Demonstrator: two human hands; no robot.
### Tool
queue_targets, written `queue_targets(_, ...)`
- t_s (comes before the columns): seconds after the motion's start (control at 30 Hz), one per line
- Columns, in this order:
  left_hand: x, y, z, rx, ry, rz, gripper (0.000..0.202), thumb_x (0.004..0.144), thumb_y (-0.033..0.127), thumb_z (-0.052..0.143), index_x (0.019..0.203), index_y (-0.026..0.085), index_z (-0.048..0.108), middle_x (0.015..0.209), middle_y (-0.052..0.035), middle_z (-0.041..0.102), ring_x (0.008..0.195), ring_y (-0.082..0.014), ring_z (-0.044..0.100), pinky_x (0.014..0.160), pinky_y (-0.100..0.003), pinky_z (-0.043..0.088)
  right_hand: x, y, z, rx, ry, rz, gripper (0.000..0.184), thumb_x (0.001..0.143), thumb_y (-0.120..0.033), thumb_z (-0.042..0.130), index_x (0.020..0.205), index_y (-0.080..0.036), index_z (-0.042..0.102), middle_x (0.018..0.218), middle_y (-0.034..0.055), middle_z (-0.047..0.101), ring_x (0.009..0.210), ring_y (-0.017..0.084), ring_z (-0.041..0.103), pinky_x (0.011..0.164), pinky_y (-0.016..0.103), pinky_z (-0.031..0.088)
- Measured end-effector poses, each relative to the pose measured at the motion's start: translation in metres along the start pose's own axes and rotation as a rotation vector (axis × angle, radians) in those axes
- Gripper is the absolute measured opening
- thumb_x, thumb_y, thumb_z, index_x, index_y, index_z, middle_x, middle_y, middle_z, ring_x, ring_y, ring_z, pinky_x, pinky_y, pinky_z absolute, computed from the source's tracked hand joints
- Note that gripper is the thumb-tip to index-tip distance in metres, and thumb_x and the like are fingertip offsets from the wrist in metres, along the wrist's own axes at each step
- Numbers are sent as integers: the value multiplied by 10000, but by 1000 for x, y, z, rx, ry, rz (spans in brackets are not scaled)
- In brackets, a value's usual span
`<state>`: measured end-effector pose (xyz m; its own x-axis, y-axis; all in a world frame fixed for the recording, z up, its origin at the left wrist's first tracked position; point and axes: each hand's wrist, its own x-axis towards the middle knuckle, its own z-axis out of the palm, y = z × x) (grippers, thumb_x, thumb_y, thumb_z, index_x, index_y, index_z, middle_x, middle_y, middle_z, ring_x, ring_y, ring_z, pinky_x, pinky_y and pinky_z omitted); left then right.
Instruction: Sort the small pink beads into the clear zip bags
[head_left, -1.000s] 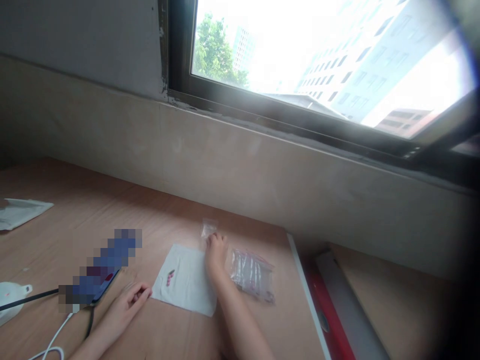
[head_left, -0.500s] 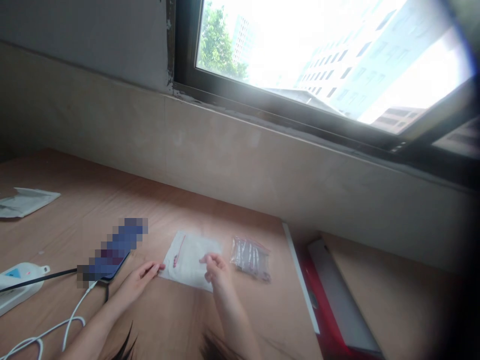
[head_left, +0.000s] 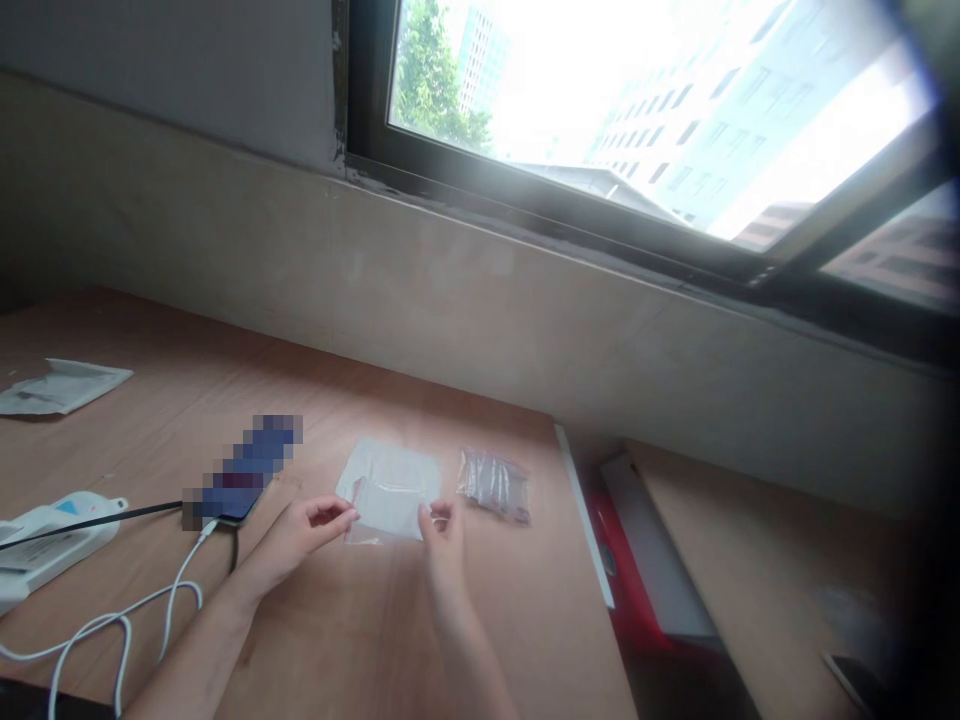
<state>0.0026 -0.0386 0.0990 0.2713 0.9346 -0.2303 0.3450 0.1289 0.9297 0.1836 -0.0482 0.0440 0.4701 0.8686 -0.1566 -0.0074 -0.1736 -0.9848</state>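
Clear zip bag (head_left: 388,490) lying flat on the wooden desk (head_left: 337,640), just below frame center, thin red seal line down its left side. Left hand (head_left: 304,535) at the bag's left edge, fingertips (head_left: 346,513) pinched narrow on the plastic. Right hand (head_left: 442,530) at the lower right edge, fingers (head_left: 435,516) pinched narrow on it too. Just right of that, smaller bag (head_left: 495,486), packed with something dark. Left of the hands, pixelated phone (head_left: 244,470), white cable (head_left: 127,620), power strip (head_left: 52,540). Folded paper (head_left: 64,387) upper left. Bright window (head_left: 637,110) along the top.
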Motion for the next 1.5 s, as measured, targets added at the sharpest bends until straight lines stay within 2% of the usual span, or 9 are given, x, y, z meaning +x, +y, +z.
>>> queue_targets(0.07,-1,4,3,12,46,-1,258,690,394,514,663,156,608,660,1,621,693,-168,560,678,-235,414,-8,-8,-4,-51,-1,-100,177,647,-316,516,734,-188,430,666,-19,426,582,114,412,562,240,350)
queue_targets(0.17,-3,7,8,29,112,18,244,677,383,525,635,155,600,647,-3,622,672,-168,563,652,-237,421,-20,-22,-10,-150,-13,-269,68,682,-180,408,749,-194,406,714,-3,421,680,141,432,629,259,344)
queue_targets(0.3,-5,5,15,72,147,73,234,680,376,527,655,154,596,666,-8,619,666,-159,556,630,-236,421,-30,-34,-12,-300,-8,-429,170,621,-59,349,709,-191,409,733,8,424,746,156,423,671,271,322)
queue_targets(0.47,-6,4,24,151,136,150,235,688,370,520,620,148,565,615,2,579,617,-140,525,577,-224,402,-42,-42,3,-332,-268,-384,65,706,-189,449,772,-187,455,767,15,474,737,151,438,659,267,343)
queue_targets(0.63,-6,8,28,220,84,180,256,704,376,501,598,147,540,610,6,546,608,-132,502,549,-215,372,-45,-46,11,-360,-350,-323,129,754,-252,421,668,-175,479,684,18,508,664,142,445,595,257,340)
queue_targets(0.83,-10,14,19,250,-19,187,235,722,328,483,559,161,455,588,39,456,586,-114,451,526,-201,332,-37,-47,9,-329,-504,-255,129,730,-223,417,628,-170,475,607,-15,480,606,118,437,548,230,320)
queue_targets(0.97,-12,17,15,175,-55,169,248,768,332,406,579,171,417,592,47,414,581,-106,426,536,-199,336,-35,-48,11,-306,-472,-228,112,688,-184,420,580,-169,442,556,-40,423,557,96,382,513,212,287)
queue_targets(1.3,0,2,27,246,82,184,148,685,228,450,554,182,398,552,45,426,544,-110,425,491,-202,319,-36,-43,16,-330,-365,-215,104,627,-173,446,537,-171,395,523,-55,376,529,85,341,491,209,256)
queue_targets(1.5,-4,2,25,248,46,180,140,711,242,426,587,178,426,580,39,450,574,-115,441,521,-205,329,-42,-47,16,-338,-343,-217,118,638,-180,453,540,-173,389,525,-56,359,532,86,333,497,210,265)
